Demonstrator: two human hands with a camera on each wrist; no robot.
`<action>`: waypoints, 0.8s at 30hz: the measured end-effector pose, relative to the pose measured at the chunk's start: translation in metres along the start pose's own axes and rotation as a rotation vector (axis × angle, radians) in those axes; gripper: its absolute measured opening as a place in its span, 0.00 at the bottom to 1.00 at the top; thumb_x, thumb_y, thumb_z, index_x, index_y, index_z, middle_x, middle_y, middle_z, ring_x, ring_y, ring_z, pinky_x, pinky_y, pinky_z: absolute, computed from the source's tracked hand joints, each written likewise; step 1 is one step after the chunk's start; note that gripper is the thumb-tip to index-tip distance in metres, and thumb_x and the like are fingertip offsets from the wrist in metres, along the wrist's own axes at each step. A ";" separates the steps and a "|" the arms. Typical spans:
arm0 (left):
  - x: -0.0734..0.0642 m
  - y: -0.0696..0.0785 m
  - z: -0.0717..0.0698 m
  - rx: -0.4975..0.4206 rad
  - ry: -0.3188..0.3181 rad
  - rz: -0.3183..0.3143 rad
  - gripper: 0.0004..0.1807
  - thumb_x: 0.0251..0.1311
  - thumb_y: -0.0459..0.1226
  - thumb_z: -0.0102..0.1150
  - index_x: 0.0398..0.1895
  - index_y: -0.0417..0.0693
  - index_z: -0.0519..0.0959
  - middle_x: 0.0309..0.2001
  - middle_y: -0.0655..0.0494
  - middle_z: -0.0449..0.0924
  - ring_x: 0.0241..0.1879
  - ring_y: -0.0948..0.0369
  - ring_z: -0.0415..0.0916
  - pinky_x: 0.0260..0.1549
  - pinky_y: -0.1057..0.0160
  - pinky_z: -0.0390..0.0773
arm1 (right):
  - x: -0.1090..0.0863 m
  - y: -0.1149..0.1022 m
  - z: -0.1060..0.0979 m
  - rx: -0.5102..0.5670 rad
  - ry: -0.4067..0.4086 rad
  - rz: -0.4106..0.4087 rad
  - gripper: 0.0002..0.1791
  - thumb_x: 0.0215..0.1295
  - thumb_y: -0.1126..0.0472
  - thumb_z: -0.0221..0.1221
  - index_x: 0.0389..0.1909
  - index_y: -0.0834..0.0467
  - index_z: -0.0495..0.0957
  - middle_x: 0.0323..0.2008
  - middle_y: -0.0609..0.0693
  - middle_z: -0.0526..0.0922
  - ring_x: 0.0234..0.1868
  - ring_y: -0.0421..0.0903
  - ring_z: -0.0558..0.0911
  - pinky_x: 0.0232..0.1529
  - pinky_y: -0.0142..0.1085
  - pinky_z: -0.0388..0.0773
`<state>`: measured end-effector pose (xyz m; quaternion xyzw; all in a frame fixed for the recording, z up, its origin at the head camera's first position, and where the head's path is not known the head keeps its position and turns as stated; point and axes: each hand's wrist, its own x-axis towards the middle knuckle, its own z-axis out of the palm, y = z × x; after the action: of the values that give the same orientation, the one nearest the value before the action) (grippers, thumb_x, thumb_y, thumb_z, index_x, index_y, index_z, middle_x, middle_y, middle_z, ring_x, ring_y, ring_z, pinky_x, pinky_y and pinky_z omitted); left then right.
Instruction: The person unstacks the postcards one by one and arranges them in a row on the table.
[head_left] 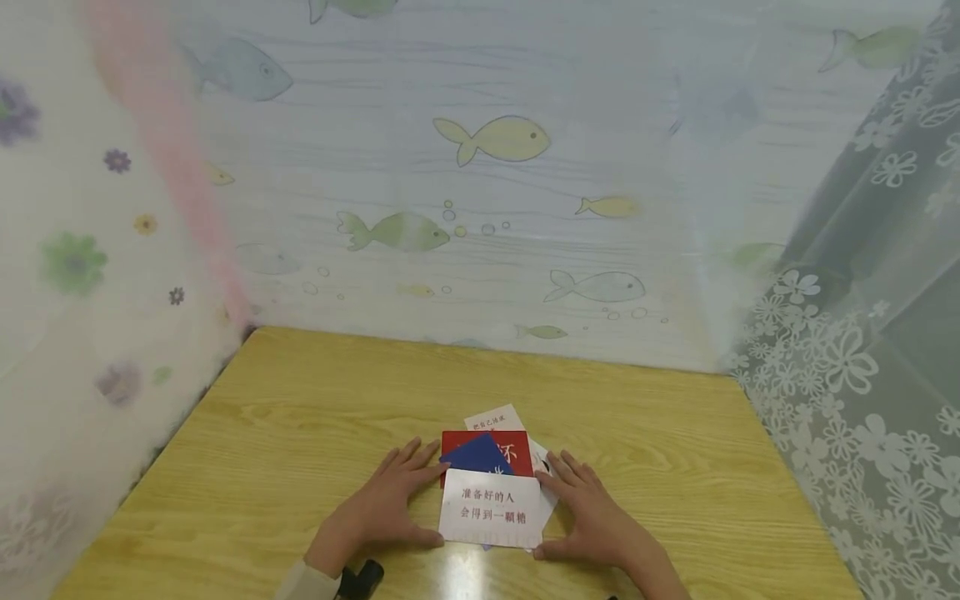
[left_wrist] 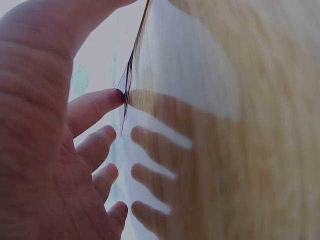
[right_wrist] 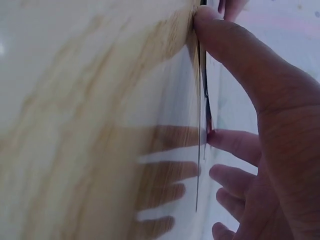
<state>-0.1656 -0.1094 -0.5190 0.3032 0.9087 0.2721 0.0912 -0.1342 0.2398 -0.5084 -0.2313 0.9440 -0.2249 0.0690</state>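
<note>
A fanned pile of cards lies between my two hands on the wood-grain table point(head_left: 315, 417). On top is a white card point(head_left: 491, 521) with two lines of red Chinese writing. Behind it show a blue card point(head_left: 480, 457), a red card point(head_left: 517, 442) and a white card with writing point(head_left: 495, 415). Another white card point(head_left: 551, 492) sticks out at the right, mostly hidden. My left hand point(head_left: 386, 500), fingers spread, has thumb and index fingertips at the top card's left corners. My right hand point(head_left: 588, 512) spreads likewise, thumb at the lower right corner, index fingertip near the upper right one.
A wall covering printed with fish point(head_left: 510, 137) rises behind the table's far edge. To the left hangs a flower-patterned sheet point(head_left: 75, 267), and to the right a sheer curtain with white flowers point(head_left: 847, 358). A black strap point(head_left: 360, 579) circles the left wrist.
</note>
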 end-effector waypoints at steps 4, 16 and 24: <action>0.000 0.000 0.001 -0.021 0.007 0.019 0.56 0.44 0.65 0.73 0.75 0.49 0.69 0.80 0.47 0.54 0.80 0.39 0.44 0.75 0.33 0.47 | 0.000 -0.001 -0.001 -0.009 -0.007 0.006 0.57 0.42 0.29 0.74 0.72 0.55 0.71 0.77 0.60 0.61 0.79 0.65 0.54 0.76 0.65 0.51; -0.002 0.001 0.002 -0.041 0.050 0.032 0.57 0.41 0.63 0.77 0.75 0.49 0.69 0.79 0.48 0.57 0.79 0.39 0.46 0.75 0.35 0.49 | 0.000 -0.003 -0.002 -0.005 0.030 0.002 0.56 0.40 0.25 0.72 0.68 0.53 0.75 0.76 0.57 0.64 0.78 0.63 0.57 0.73 0.66 0.58; -0.001 0.003 0.000 -0.039 0.056 0.022 0.58 0.41 0.66 0.75 0.76 0.50 0.67 0.80 0.49 0.56 0.79 0.40 0.46 0.75 0.34 0.50 | 0.000 -0.005 -0.005 0.003 0.043 0.014 0.55 0.41 0.29 0.74 0.70 0.53 0.74 0.76 0.53 0.65 0.79 0.61 0.57 0.71 0.65 0.63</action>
<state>-0.1631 -0.1084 -0.5179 0.3037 0.9021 0.2989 0.0687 -0.1331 0.2382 -0.5022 -0.2198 0.9464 -0.2310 0.0504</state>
